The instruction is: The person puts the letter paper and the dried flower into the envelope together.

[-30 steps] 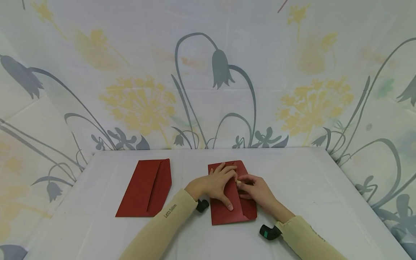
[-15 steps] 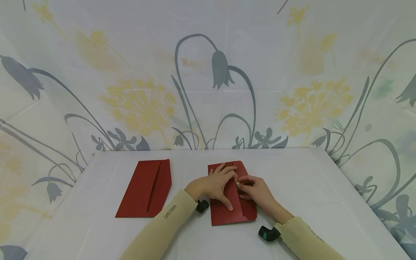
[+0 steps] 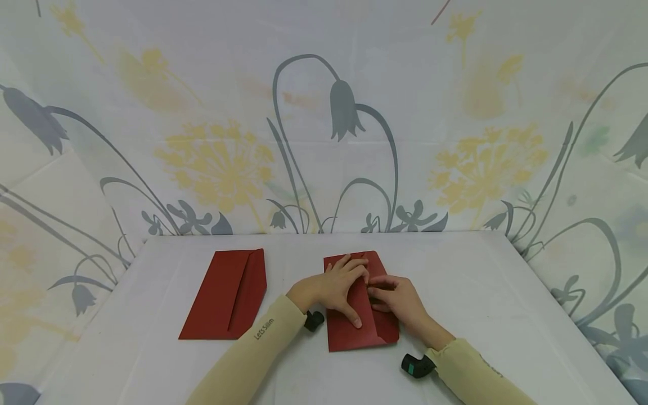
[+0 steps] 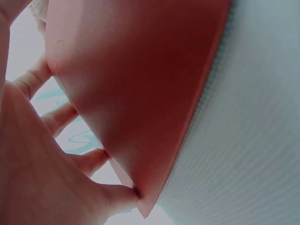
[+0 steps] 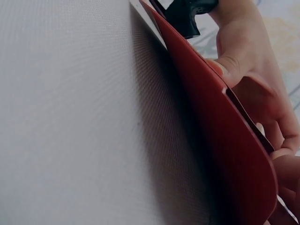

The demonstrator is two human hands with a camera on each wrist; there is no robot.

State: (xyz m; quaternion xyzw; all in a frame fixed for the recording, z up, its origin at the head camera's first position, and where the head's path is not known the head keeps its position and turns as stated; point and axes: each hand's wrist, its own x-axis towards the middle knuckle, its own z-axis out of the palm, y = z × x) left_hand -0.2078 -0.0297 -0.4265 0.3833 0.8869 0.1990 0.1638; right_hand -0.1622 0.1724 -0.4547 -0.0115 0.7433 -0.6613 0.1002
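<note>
Two hands work on a red envelope near the middle of a white table.

The white table (image 3: 481, 292) runs wide under a flowered cloth backdrop (image 3: 324, 112), with bare room to the right and toward the near edge. A second red envelope (image 3: 225, 295) lies flat to the left, well apart. The red envelope (image 3: 361, 329) is dark, matte, its long side pointing away from the person. The left hand (image 3: 336, 289) lies spread flat on it, fingers straight. The right hand (image 3: 397, 298) rests on its right half, fingertips drawn together at the flap; whether they pinch anything cannot be told.
</note>
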